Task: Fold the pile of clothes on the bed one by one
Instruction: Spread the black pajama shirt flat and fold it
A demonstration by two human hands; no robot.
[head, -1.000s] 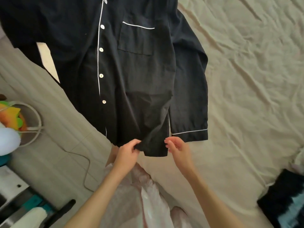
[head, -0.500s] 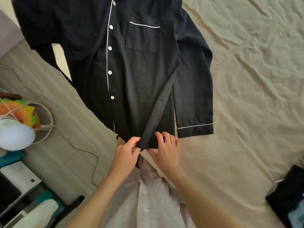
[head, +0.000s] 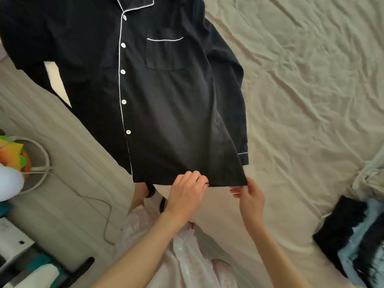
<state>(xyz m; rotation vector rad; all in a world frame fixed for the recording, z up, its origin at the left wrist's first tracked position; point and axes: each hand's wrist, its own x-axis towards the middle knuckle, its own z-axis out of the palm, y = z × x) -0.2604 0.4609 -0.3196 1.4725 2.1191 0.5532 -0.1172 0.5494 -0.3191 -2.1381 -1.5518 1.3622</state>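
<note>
Hem of black shirt [head: 166,113] pinched by left hand [head: 187,192] and right hand [head: 250,196], wrinkled bed [head: 307,100] open rightward.

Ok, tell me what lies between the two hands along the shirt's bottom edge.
Head view: only the black shirt hem spans from left hand to right hand; nothing else there.

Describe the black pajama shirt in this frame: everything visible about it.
The black pajama shirt is a soft woven top with white piping on collar, placket, chest pocket and cuff, and five white buttons showing, done up. It is spread front-up over the beige bed sheet, one long sleeve alongside. The left hand and right hand pinch its bottom hem.
</note>
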